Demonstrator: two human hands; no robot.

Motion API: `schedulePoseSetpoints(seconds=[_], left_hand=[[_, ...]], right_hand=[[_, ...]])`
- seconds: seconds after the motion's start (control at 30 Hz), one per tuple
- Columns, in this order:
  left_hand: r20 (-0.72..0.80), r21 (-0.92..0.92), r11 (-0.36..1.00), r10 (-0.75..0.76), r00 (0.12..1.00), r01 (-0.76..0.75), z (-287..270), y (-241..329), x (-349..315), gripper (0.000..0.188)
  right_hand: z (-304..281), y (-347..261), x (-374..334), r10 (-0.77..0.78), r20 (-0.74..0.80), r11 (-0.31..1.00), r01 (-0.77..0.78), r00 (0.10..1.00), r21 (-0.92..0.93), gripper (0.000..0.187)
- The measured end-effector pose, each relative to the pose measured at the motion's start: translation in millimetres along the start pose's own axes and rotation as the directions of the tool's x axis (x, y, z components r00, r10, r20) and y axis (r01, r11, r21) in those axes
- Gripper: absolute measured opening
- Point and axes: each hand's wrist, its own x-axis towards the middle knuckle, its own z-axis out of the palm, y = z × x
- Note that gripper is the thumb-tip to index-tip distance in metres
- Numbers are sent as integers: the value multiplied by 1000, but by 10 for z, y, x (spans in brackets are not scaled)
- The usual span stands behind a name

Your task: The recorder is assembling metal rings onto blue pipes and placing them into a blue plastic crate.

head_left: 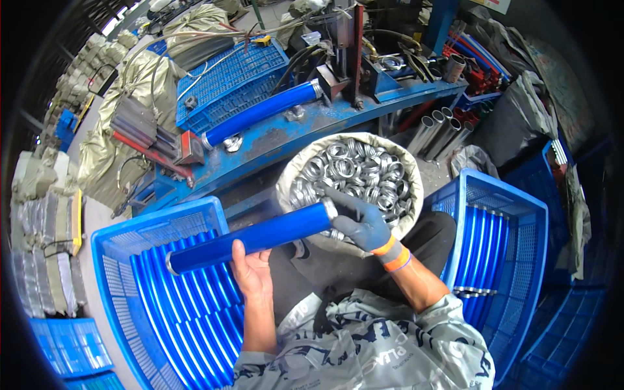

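Note:
A blue tube point(260, 238) slants across my lap, rising to the right, with a silver rim at its left end. My bare left hand point(253, 276) grips it from below near the middle, thumb along its near side. At its right end, my right hand point(364, 224), in a grey glove with an orange cuff, closes its fingers around a silver metal ring point(331, 208) at the tube's mouth. Just beyond that hand is a round sack point(416, 179) filled with loose metal rings point(351, 168).
Blue crates with blue tubes flank me: a left crate point(104, 260) and a right crate point(536, 260). Ahead, a second blue tube point(263, 112) lies between the clamps of a blue machine bench point(253, 159). Bare metal pipes point(442, 133) stand beyond the sack.

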Motion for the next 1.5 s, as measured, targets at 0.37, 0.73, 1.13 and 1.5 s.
schedulePoseSetpoints(seconds=[0.37,0.73,1.13,1.5], left_hand=[[-140,-227,974,-46,989,13,-310,437,271,78],[-33,-160,986,-47,998,41,-219,535,689,43],[-158,-72,975,-220,963,211,1231,-829,4192,71],[-139,66,963,-250,958,261,1224,-1166,4113,82]], right_hand=[[173,144,2787,-282,2,820,242,959,-518,69],[-41,61,3948,-553,345,-117,340,758,-933,68],[-1172,-1601,63,-563,-401,816,409,723,-407,89],[-2703,-819,-4284,-520,-749,603,-444,411,-663,74]])
